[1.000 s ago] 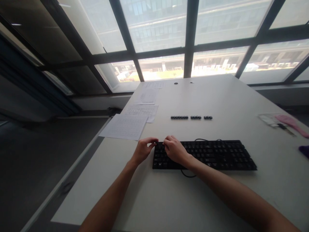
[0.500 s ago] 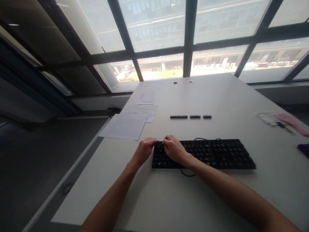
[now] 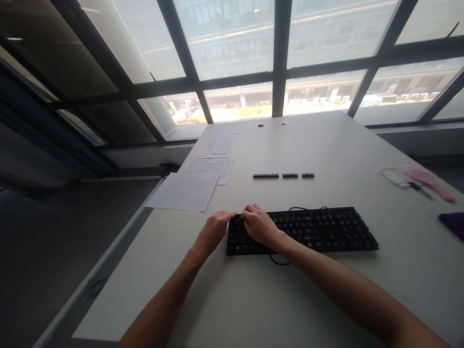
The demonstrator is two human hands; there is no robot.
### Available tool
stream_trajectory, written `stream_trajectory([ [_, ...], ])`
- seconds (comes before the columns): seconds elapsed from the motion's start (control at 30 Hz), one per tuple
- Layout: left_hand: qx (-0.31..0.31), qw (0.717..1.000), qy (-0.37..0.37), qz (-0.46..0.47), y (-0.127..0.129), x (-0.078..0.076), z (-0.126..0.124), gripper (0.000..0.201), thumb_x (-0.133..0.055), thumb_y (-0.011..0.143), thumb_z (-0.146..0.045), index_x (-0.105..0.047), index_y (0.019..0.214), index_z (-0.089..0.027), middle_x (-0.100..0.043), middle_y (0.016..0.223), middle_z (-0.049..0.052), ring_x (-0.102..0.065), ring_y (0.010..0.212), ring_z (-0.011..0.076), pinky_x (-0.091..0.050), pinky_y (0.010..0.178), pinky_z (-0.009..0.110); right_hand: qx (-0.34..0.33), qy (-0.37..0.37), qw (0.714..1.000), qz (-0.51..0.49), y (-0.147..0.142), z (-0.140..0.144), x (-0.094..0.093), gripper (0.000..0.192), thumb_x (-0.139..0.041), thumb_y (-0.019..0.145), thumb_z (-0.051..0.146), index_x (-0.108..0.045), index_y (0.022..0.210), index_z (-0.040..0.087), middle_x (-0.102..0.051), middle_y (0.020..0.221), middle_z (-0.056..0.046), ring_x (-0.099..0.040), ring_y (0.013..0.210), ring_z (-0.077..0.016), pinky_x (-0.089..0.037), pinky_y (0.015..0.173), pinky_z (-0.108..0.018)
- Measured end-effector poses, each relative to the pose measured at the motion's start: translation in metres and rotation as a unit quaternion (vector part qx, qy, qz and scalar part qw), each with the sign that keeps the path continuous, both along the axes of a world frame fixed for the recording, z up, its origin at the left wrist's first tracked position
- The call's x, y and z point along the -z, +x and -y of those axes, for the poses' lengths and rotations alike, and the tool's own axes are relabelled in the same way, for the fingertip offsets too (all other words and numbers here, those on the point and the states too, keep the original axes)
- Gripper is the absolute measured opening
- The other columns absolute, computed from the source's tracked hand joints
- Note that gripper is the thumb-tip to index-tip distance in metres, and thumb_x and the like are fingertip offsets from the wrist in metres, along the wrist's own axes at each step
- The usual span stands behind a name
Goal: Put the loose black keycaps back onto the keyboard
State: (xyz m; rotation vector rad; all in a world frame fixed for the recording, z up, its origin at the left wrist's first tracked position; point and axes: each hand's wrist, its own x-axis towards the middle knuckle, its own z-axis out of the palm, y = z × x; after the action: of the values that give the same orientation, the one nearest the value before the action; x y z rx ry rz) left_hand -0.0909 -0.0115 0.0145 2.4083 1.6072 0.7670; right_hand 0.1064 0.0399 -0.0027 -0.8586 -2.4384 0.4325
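A black keyboard (image 3: 308,231) lies in front of me on the white table, its cable looping out behind and below it. My left hand (image 3: 214,231) is closed at the keyboard's far left corner, its thumb and index finger against the edge. My right hand (image 3: 260,224) reaches over the left end of the keyboard with fingers pinched at the top row of keys. Whatever sits between those fingertips is hidden. Farther off, small dark keycaps stand in a line of three groups: a longer left group (image 3: 266,176), a middle group (image 3: 290,175) and a right group (image 3: 308,175).
Printed paper sheets (image 3: 183,191) overlap along the table's left side. At the right lie a pink hairbrush-like object (image 3: 429,182), a clear bag (image 3: 393,178) and a purple cloth-like item (image 3: 452,224). Tall windows (image 3: 232,38) rise behind the white table (image 3: 326,150).
The view has shifted slightly. My left index finger is straighter along the keyboard corner; my right hand stays pinched at the same top-left keys. The keycap groups look the same.
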Motion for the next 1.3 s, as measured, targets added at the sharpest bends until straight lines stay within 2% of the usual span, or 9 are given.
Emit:
stream_trajectory([
  [0.17, -0.031, 0.999, -0.011, -0.025, 0.003, -0.001, 0.012, 0.055, -0.044, 0.088, 0.003, -0.065, 0.133, -0.019, -0.070, 0.127, 0.012, -0.067, 0.118, 0.0249, -0.054, 0.103, 0.041, -0.004, 0.018, 1.000, 0.018, 0.000, 0.001, -0.003, 0.016, -0.055, 0.090, 0.006, -0.066, 0.086, 0.016, -0.064, 0.094, -0.010, -0.053, 0.093, -0.0228, -0.045, 0.088, -0.033],
  [0.3, -0.038, 0.997, -0.012, -0.065, 0.012, -0.005, 0.019, 0.059, -0.048, 0.088, 0.002, -0.057, 0.142, -0.019, -0.068, 0.131, 0.014, -0.063, 0.124, 0.0251, -0.052, 0.107, 0.039, -0.004, 0.020, 0.999, 0.025, 0.000, 0.002, -0.003, 0.016, -0.055, 0.090, 0.005, -0.066, 0.085, 0.016, -0.064, 0.094, -0.010, -0.053, 0.094, -0.0225, -0.045, 0.089, -0.033],
  [0.53, -0.056, 0.988, -0.003, -0.147, 0.034, -0.005, 0.028, 0.059, -0.044, 0.086, 0.004, -0.052, 0.143, -0.010, -0.064, 0.135, 0.019, -0.060, 0.129, 0.0285, -0.049, 0.109, 0.041, -0.001, 0.017, 0.999, 0.031, -0.002, 0.002, -0.001, 0.017, -0.054, 0.091, 0.005, -0.068, 0.091, 0.015, -0.065, 0.095, -0.009, -0.054, 0.093, -0.0220, -0.045, 0.090, -0.032],
  [0.77, -0.078, 0.984, -0.041, -0.154, 0.038, -0.011, 0.032, 0.056, -0.042, 0.089, 0.001, -0.050, 0.145, -0.006, -0.062, 0.139, 0.018, -0.056, 0.133, 0.0258, -0.047, 0.112, 0.036, 0.002, 0.004, 0.999, 0.038, -0.001, 0.002, -0.002, 0.016, -0.053, 0.094, 0.009, -0.067, 0.091, 0.016, -0.064, 0.097, -0.009, -0.053, 0.096, -0.0214, -0.043, 0.092, -0.032],
  [0.93, -0.090, 0.992, -0.059, -0.071, 0.029, -0.010, 0.031, 0.049, -0.048, 0.095, -0.011, -0.053, 0.144, -0.011, -0.065, 0.137, 0.017, -0.061, 0.129, 0.0269, -0.049, 0.110, 0.040, 0.004, 0.010, 0.999, 0.035, 0.000, 0.003, -0.001, 0.016, -0.054, 0.092, 0.007, -0.066, 0.088, 0.016, -0.063, 0.095, -0.009, -0.053, 0.096, -0.0215, -0.044, 0.091, -0.031],
  [1.03, -0.108, 0.988, -0.074, 0.080, 0.014, 0.000, 0.022, 0.042, -0.053, 0.096, -0.021, -0.058, 0.138, -0.017, -0.073, 0.124, 0.011, -0.069, 0.116, 0.0249, -0.054, 0.104, 0.040, 0.003, 0.010, 1.000, 0.026, 0.000, 0.003, -0.001, 0.016, -0.053, 0.092, 0.006, -0.067, 0.091, 0.015, -0.064, 0.098, -0.009, -0.053, 0.097, -0.0214, -0.044, 0.091, -0.031],
  [1.13, -0.122, 0.967, -0.066, 0.212, -0.001, 0.011, 0.009, 0.030, -0.061, 0.093, -0.027, -0.070, 0.120, -0.017, -0.077, 0.112, 0.008, -0.074, 0.099, 0.0222, -0.060, 0.092, 0.037, 0.002, 0.010, 1.000, 0.025, 0.000, 0.003, -0.002, 0.016, -0.054, 0.093, 0.007, -0.067, 0.091, 0.015, -0.064, 0.099, -0.009, -0.054, 0.098, -0.0214, -0.044, 0.091, -0.031],
  [1.2, -0.112, 0.964, -0.057, 0.236, -0.007, 0.015, 0.002, 0.024, -0.065, 0.090, -0.028, -0.075, 0.110, -0.018, -0.077, 0.109, 0.008, -0.075, 0.092, 0.0214, -0.062, 0.085, 0.035, 0.004, 0.011, 1.000, 0.026, 0.000, 0.003, -0.002, 0.015, -0.054, 0.092, 0.007, -0.067, 0.091, 0.015, -0.064, 0.099, -0.009, -0.054, 0.098, -0.0215, -0.044, 0.091, -0.031],
  [1.3, -0.078, 0.974, -0.047, 0.207, -0.010, 0.015, -0.004, 0.017, -0.067, 0.088, -0.025, -0.079, 0.100, -0.021, -0.078, 0.102, 0.006, -0.074, 0.092, 0.0214, -0.061, 0.085, 0.035, 0.005, 0.012, 1.000, 0.028, 0.000, 0.003, -0.003, 0.015, -0.055, 0.092, 0.008, -0.066, 0.090, 0.016, -0.064, 0.098, -0.009, -0.053, 0.097, -0.0215, -0.044, 0.090, -0.031],
])
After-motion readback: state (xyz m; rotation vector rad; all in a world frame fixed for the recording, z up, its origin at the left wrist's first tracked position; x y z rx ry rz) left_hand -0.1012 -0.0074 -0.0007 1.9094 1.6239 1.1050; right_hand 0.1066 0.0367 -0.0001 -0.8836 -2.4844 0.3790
